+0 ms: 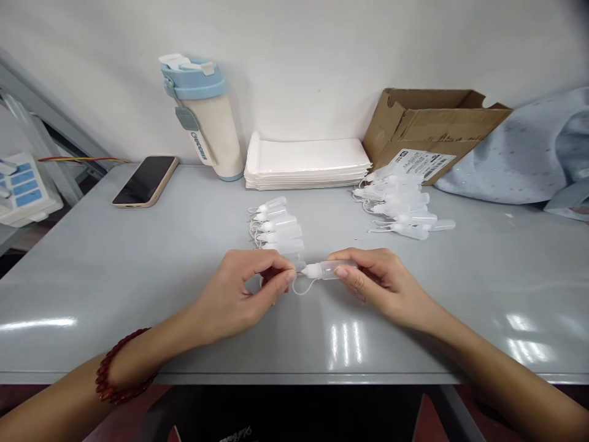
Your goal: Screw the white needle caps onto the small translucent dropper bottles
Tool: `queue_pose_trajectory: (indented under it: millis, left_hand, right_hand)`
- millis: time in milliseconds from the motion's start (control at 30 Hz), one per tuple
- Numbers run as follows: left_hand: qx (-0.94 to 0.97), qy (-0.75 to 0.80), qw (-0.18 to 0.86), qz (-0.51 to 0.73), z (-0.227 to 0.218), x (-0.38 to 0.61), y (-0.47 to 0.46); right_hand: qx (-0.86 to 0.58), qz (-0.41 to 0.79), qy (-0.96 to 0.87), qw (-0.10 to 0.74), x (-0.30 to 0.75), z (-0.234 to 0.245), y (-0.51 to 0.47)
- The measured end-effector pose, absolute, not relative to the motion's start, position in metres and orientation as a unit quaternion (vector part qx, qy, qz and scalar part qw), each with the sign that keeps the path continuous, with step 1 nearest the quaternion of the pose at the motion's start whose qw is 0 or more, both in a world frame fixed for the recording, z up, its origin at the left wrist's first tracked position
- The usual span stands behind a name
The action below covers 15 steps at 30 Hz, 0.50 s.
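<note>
Over the tabletop (184, 245), your right hand (384, 279) grips a little bottle (330, 270); your left hand (243, 288) pinches its thin strap (301, 294). Other bottles (281, 233) lie at one o'clock from your left hand.

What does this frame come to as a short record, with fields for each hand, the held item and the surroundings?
Left hand: pinching at the thin strap's far end, hidden by fingers
Right hand: holding the small bottle by its body
Held item: small bottle on its side, tip toward left hand
Bottle row: lying beyond left hand
Bottle pile: before the cardboard box
Along wall: tumbler, white stack, cardboard box
Table's left: phone, screen dark
</note>
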State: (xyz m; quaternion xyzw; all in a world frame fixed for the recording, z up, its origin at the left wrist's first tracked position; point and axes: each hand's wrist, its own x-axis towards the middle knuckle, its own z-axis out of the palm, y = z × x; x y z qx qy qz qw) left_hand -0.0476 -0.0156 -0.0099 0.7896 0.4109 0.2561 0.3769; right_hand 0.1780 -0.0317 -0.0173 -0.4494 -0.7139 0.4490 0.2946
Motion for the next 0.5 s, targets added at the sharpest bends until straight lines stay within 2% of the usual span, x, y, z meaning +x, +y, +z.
queue_pose_trajectory:
  millis: [500]
  left_hand:
    - [0.807, 0.386, 0.367, 0.255, -0.0131, -0.0451, -0.0158]
  right_hand:
    - [-0.451, 0.442, -0.715, 0.302, 0.1742, -0.0206, -0.0333]
